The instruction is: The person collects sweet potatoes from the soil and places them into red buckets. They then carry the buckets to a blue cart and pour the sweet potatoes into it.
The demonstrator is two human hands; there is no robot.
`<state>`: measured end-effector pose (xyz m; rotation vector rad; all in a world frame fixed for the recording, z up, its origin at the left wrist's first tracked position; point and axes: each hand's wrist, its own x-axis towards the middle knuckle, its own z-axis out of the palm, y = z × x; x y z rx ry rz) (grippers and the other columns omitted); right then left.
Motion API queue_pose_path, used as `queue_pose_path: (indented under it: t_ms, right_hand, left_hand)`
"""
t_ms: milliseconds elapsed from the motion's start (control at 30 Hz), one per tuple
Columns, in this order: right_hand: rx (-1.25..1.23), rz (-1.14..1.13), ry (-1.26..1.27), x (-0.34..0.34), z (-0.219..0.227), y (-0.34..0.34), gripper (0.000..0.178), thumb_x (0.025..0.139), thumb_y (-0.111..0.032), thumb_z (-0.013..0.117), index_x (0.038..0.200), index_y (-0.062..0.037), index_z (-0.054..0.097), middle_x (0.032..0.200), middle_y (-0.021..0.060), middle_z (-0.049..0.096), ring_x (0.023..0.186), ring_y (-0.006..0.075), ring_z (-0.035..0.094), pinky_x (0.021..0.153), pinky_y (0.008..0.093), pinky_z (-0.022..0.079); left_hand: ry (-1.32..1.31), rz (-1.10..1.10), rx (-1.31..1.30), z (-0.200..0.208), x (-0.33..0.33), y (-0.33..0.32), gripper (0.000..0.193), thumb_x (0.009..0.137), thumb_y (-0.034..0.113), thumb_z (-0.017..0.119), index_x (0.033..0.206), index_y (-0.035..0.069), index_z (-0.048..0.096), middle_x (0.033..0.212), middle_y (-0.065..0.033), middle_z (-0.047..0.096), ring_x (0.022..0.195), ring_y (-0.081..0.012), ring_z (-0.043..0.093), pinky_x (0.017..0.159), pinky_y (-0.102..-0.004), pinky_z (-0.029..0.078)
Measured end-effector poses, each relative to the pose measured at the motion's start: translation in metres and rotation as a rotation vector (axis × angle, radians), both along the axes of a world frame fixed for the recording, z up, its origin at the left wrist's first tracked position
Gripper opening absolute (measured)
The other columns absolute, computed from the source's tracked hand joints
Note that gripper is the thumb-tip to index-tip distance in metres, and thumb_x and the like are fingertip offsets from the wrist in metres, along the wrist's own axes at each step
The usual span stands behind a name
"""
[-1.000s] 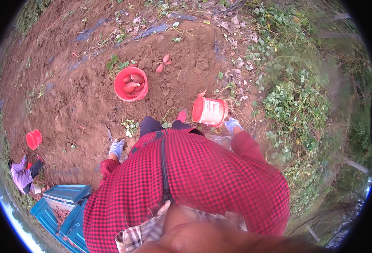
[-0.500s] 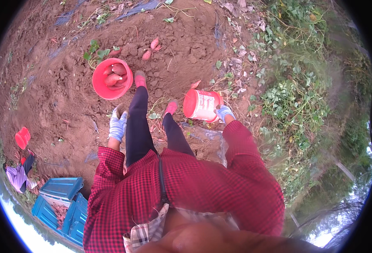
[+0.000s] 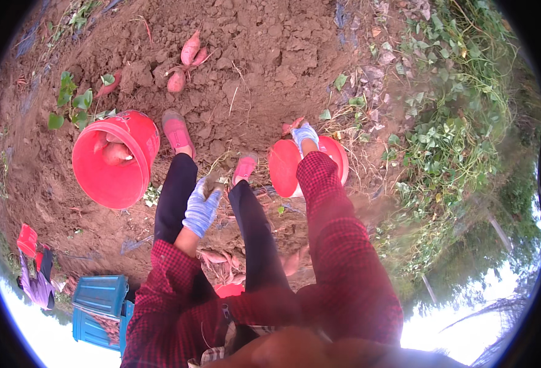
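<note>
My right hand (image 3: 305, 135), in a white-and-blue glove, reaches past a tilted red bucket (image 3: 283, 172). Its fingers are at a reddish sweet potato (image 3: 291, 126) on the soil; the fingertips are hidden, so I cannot tell whether they grip it. My left hand (image 3: 200, 210), gloved alike with soiled fingers, hangs between my legs, open with thumb and fingers apart and nothing visible in it. Left of my feet, a larger-looking red bucket (image 3: 108, 165) holds several sweet potatoes (image 3: 117, 153).
Sweet potatoes (image 3: 191, 49) lie ahead on the soil, and more (image 3: 221, 257) lie by my legs. Leafy vines (image 3: 448, 122) cover the right side. Back left are blue crates (image 3: 99, 294) with sweet potatoes and a person in purple (image 3: 35, 287) near a red bucket (image 3: 27, 240).
My right hand has left the right bucket and moved forward to the sweet potato. My left hand has swung inward between my legs. The view has come lower and closer to the ground.
</note>
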<state>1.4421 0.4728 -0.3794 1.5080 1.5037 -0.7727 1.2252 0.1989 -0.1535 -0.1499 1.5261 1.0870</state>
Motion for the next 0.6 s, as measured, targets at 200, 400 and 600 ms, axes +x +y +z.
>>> queue_pose_path:
  t_ms: [200,400,600]
  right_hand:
    - [-0.173,-0.763,0.022,0.015,-0.098,-0.018,0.072,0.062,-0.014,0.074,0.125,0.0002,0.042,0.119,0.0229,0.058,0.106,0.0290,0.059,0.089,0.0357,0.048]
    - [0.449,-0.723,0.274,-0.005,-0.063,-0.063,0.075,0.061,-0.009,0.079,0.123,0.0035,0.039,0.124,0.0182,0.050,0.103,0.0250,0.056,0.089,0.0328,0.047]
    - [0.649,-0.996,1.040,-0.067,0.057,-0.039,0.057,0.063,0.010,0.075,0.111,-0.0019,0.047,0.105,0.0092,0.054,0.094,0.0153,0.054,0.085,0.0297,0.050]
  left_hand:
    - [-0.255,-0.095,0.072,0.001,-0.007,0.019,0.040,0.091,-0.002,0.051,0.129,-0.002,0.042,0.119,-0.0095,0.053,0.107,-0.0143,0.053,0.093,-0.0260,0.042]
    - [-0.229,-0.096,-0.019,0.000,-0.015,0.030,0.038,0.090,-0.001,0.052,0.128,-0.001,0.044,0.114,-0.0075,0.055,0.104,-0.0132,0.054,0.091,-0.0253,0.043]
    - [-0.229,0.015,-0.066,-0.015,-0.013,0.052,0.034,0.090,0.000,0.053,0.124,0.000,0.048,0.111,-0.0065,0.058,0.099,-0.0124,0.056,0.088,-0.0249,0.044]
